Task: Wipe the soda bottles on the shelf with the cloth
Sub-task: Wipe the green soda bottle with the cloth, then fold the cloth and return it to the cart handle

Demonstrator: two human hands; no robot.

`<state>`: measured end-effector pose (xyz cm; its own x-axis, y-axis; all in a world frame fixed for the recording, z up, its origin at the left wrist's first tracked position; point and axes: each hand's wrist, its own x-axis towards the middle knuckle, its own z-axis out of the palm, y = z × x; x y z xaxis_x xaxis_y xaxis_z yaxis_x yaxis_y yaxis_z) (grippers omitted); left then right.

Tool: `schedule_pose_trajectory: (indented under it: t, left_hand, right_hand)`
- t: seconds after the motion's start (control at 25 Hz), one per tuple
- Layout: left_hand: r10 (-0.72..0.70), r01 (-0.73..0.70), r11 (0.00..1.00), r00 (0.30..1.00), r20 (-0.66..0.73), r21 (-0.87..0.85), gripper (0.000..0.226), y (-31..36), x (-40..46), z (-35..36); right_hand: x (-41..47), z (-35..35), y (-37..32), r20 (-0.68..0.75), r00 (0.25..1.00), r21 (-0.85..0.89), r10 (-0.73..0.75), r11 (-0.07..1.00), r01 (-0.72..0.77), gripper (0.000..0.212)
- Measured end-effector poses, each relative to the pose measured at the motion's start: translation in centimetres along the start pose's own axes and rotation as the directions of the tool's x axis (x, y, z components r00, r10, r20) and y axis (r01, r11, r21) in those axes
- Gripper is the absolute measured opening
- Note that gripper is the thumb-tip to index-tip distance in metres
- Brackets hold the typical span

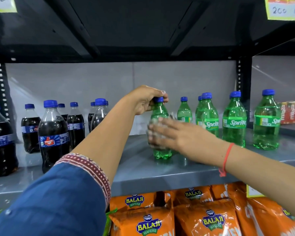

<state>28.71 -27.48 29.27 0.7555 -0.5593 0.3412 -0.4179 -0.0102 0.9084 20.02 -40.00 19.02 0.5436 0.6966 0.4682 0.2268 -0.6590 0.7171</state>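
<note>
Dark cola bottles stand upright in a group at the left of the grey shelf; right of them the left hand pinches the blue cap of a green bottle standing upright near the shelf's front edge, mid-frame. Right hand, motion-blurred, fingers spread fairly wide, presses a pale cloth flat against that bottle's side, red thread on the wrist. Further right, more green bottles stand upright in a row, apart from the held one; orange snack bags fill the shelf below.
</note>
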Motion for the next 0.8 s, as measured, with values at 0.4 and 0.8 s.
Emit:
schedule_pose_trajectory:
  t: [0.4, 0.8]
  left_hand:
    - [0.578, -0.425, 0.670, 0.813, -0.068, 0.608, 0.019, 1.9, -7.2, 0.4]
    - [0.243, -0.298, 0.892, 0.950, 0.194, 0.339, 0.025, -2.2, -18.4, -4.5]
  right_hand:
    - [-0.4, -5.9, -1.1, -0.031, 0.817, 0.770, 0.576, 0.535, -0.347, 0.085]
    - [0.9, -9.0, -6.6, 0.313, 0.828, 0.905, 0.466, -0.411, -0.110, 0.087]
